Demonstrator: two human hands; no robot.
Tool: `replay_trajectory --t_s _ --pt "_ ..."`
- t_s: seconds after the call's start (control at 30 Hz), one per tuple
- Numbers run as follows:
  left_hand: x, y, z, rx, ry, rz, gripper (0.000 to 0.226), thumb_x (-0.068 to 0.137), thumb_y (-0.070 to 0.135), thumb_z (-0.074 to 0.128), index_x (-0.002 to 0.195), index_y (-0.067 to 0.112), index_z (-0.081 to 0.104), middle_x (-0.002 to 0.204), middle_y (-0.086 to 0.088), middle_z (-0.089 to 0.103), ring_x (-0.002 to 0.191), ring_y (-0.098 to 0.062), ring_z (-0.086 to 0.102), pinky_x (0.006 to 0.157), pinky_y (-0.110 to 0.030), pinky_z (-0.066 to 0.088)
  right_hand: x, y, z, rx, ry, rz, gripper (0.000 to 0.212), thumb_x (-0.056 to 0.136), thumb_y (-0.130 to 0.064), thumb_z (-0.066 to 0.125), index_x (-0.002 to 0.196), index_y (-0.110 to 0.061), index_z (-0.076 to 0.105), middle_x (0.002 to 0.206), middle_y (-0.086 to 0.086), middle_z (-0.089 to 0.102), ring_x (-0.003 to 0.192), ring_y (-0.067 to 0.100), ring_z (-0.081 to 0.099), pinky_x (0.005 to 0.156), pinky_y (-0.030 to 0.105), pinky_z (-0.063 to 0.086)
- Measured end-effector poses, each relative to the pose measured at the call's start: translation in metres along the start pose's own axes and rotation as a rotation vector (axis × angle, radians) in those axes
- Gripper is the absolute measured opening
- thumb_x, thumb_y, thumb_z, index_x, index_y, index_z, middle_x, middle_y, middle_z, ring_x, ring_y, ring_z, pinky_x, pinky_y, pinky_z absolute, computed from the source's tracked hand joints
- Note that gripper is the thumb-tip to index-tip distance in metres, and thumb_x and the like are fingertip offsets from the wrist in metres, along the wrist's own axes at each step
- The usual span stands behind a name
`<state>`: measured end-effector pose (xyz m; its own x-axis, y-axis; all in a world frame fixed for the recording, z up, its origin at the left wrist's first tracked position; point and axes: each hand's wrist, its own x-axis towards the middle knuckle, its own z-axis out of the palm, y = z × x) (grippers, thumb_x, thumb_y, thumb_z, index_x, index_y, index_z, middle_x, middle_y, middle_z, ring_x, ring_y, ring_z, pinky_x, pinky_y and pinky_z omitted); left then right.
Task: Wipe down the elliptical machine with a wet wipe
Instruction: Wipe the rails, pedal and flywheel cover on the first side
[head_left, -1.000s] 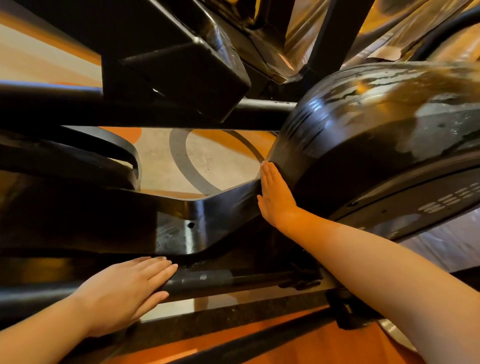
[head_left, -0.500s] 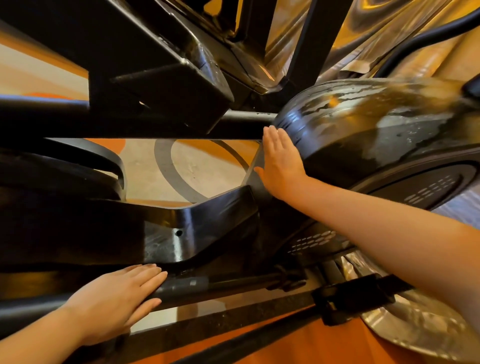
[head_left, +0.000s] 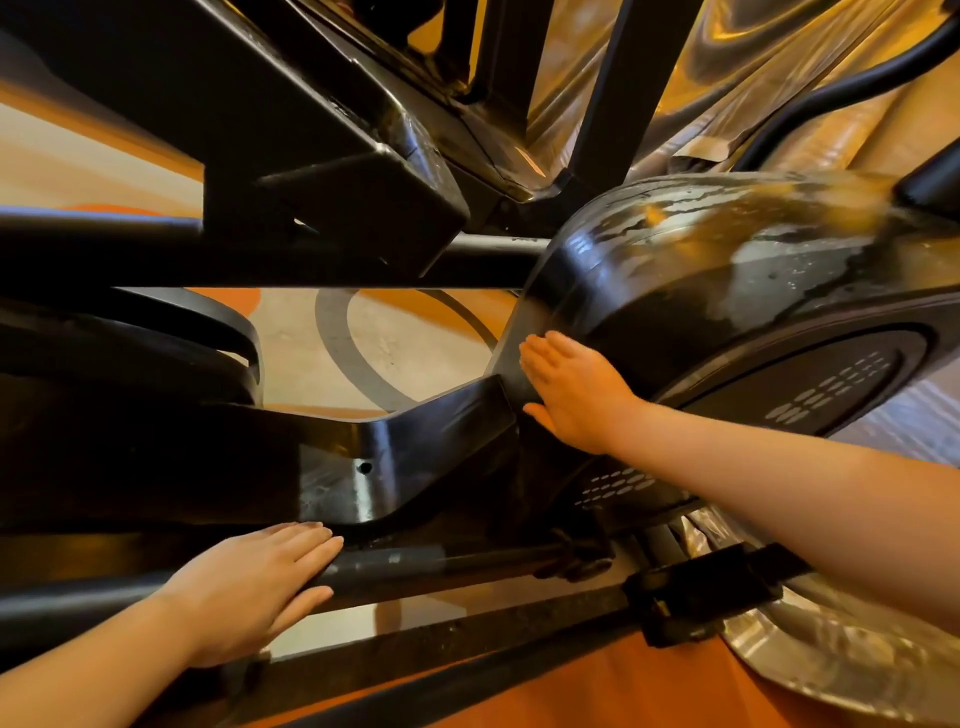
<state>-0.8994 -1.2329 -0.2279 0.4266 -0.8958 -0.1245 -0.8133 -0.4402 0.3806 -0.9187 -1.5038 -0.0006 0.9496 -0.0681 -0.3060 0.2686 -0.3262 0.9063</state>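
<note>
The right hand (head_left: 574, 397), fingers straight and together, pressed flat on the elliptical's glossy, rounded black housing (head_left: 727, 291); the left hand (head_left: 254, 587), fingers flat, rested on a smooth tubular rail (head_left: 441, 566).

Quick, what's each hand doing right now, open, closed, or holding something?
Left hand: open, flat on the lower rail.
Right hand: open, pressed flat against the flywheel housing; no wipe visible under it.

A gym: black elliptical machine (head_left: 727, 291) on orange-and-grey patterned floor (head_left: 374, 343).

Housing (head_left: 727, 291) right (rail (head_left: 441, 566) below-left).
</note>
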Motion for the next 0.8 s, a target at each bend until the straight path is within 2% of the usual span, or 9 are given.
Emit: replay_trajectory --t_s 0.13,0.27,0.4,0.47,0.53,0.6,0.67,0.73,0.8 --pt "0.001 -0.004 0.004 0.053 -0.014 0.027 0.133 0.04 0.076 -0.046 0.157 0.036 0.003 0.165 0.013 0.004 0.15 -0.004 0.001 0.109 -0.021 -0.009 0.016 0.034 -0.028 0.139 0.142 0.237 0.064 0.098 -0.05 0.036 0.142 -0.003 0.042 0.145 0.013 0.043 0.135 0.028 0.035 0.114 0.041 0.025" --pt "0.0 -0.004 -0.002 0.075 0.002 0.084 0.128 0.045 0.074 -0.044 0.157 0.035 0.003 0.165 0.012 0.004 0.151 -0.006 -0.001 0.111 -0.023 -0.011 0.04 0.06 -0.037 0.179 0.087 0.468 0.071 0.099 -0.054 0.034 0.149 -0.005 0.028 0.155 0.014 0.029 0.146 0.028 0.021 0.12 0.043 0.014" --pt "-0.005 0.007 -0.01 0.14 -0.018 0.142 0.104 0.059 0.062 -0.03 0.156 0.036 0.0 0.165 0.012 0.006 0.151 -0.007 0.001 0.109 -0.023 -0.015 0.052 0.048 -0.032 0.055 -0.002 0.529 0.083 0.098 -0.059 0.031 0.152 0.001 0.015 0.158 0.02 0.019 0.148 0.035 0.012 0.121 0.047 0.008" --pt "-0.009 0.003 -0.015 0.209 0.044 0.206 0.079 0.082 0.052 -0.025 0.151 0.036 0.009 0.158 0.009 0.033 0.146 -0.009 0.03 0.113 -0.028 0.001 0.053 0.034 -0.028 -0.047 -0.017 0.455 0.084 0.098 -0.06 0.028 0.152 0.002 0.013 0.158 0.021 0.017 0.147 0.037 0.01 0.12 0.049 0.007" --pt "-0.007 -0.01 -0.003 0.223 0.095 0.2 0.056 0.102 0.039 -0.006 0.152 0.029 0.018 0.13 0.008 0.065 0.119 -0.01 0.062 0.104 -0.03 0.029 0.047 0.019 -0.021 -0.174 -0.054 0.313 0.085 0.098 -0.061 0.021 0.153 0.003 0.01 0.159 0.022 0.012 0.148 0.038 0.007 0.12 0.05 0.005" --pt "-0.004 -0.017 0.011 0.21 0.147 0.228 0.052 0.104 0.035 0.002 0.156 0.028 -0.001 0.12 0.007 0.07 0.109 -0.01 0.067 0.098 -0.03 0.036 0.035 0.005 -0.011 -0.286 -0.085 0.175 0.084 0.099 -0.061 0.014 0.153 0.002 0.007 0.161 0.022 0.006 0.148 0.039 0.004 0.121 0.049 0.003" --pt "-0.004 -0.017 0.015 0.214 0.16 0.251 0.055 0.104 0.036 0.009 0.154 0.027 -0.011 0.12 0.007 0.07 0.109 -0.011 0.067 0.098 -0.031 0.035 0.024 -0.001 -0.003 -0.276 -0.079 0.09 0.082 0.099 -0.06 0.012 0.153 0.001 0.004 0.162 0.02 0.004 0.149 0.036 0.001 0.121 0.047 0.0" --pt "-0.002 -0.011 0.01 0.279 0.1 0.211 0.061 0.101 0.04 0.012 0.15 0.031 -0.023 0.133 0.006 0.063 0.121 -0.012 0.061 0.105 -0.034 0.027 0.017 0.003 -0.005 -0.21 -0.07 0.071 0.079 0.1 -0.059 0.014 0.154 -0.002 0.005 0.162 0.017 0.005 0.15 0.033 0.002 0.121 0.044 -0.001" --pt "-0.004 -0.005 0.007 0.351 0.054 0.215 0.058 0.095 0.042 0.001 0.134 0.042 -0.043 0.16 0.003 0.03 0.148 -0.017 0.028 0.112 -0.034 -0.003 0.017 0.015 -0.014 -0.143 -0.018 0.138 0.078 0.099 -0.059 0.018 0.154 -0.004 0.014 0.162 0.014 0.014 0.149 0.029 0.01 0.122 0.042 0.006"
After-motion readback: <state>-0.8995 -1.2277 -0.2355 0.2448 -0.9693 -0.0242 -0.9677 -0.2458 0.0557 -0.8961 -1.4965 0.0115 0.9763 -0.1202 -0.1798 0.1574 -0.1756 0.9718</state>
